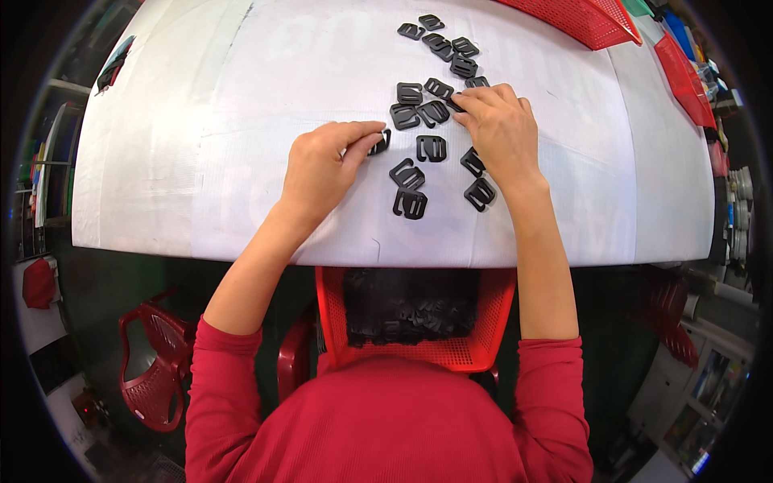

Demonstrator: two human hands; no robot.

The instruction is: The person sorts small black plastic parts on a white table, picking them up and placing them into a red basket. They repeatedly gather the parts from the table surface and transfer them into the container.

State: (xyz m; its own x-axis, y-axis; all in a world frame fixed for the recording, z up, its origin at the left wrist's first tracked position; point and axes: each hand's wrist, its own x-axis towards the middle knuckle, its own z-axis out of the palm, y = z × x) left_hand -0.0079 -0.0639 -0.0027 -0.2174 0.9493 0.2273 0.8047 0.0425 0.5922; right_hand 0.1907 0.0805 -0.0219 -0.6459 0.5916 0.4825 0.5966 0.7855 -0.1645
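Black plastic strap buckles [431, 148] lie scattered over the middle of the white-covered table. My left hand [322, 161] pinches the edge of one buckle [384, 143] at the left of the group, its fingers covering part of it. Farther right, the thumb and fingertips of my right hand [501, 129] are closed at another buckle [456, 104], mostly hidden by them. Two buckles [481, 194] lie just below my right hand, near its wrist. Several more, such as the buckle [464, 66], spread toward the far side.
Below the table's near edge, a red plastic basket [498, 322] holds many black pieces. Another red basket [580, 20] stands at the far right, with a red container [684, 80] beyond the table's right edge. A dark red chair [153, 366] is at the lower left.
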